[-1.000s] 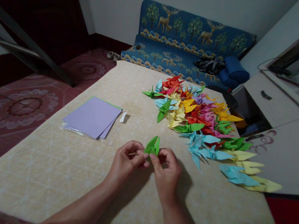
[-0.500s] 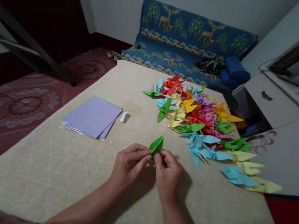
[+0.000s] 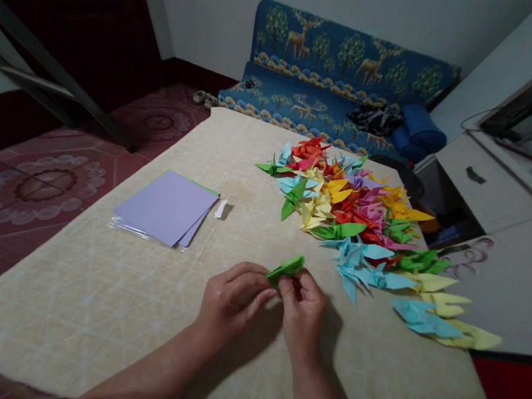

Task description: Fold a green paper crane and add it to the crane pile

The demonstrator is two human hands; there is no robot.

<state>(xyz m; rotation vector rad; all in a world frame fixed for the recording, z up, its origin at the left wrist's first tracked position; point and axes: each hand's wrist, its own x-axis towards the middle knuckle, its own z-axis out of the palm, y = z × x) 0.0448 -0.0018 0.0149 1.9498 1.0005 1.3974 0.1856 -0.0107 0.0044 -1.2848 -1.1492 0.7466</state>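
Observation:
A small piece of folded green paper (image 3: 287, 268) is held up between both hands, just above the table. My left hand (image 3: 234, 298) pinches its left end, fingers closed. My right hand (image 3: 301, 305) grips it from the right with the thumb pressed on the near side. The fingers hide the paper's lower part. To the right of my hands lies a large heap of folded paper cranes (image 3: 351, 199) in many colours. On the left, a stack of purple square paper (image 3: 165, 206) rests on a clear plastic wrapper.
A patterned cream cloth covers the table (image 3: 94, 307). A small white paper scrap (image 3: 221, 208) lies beside the stack. Behind the table stands a blue bench with deer patterns (image 3: 309, 73). A pale cabinet (image 3: 511, 263) borders the right side, and a ladder-like metal frame (image 3: 60, 72) leans at left.
The green paper has turned from pointing upright to lying tilted toward the right. My right hand has shifted slightly right, and both hands still hold the paper.

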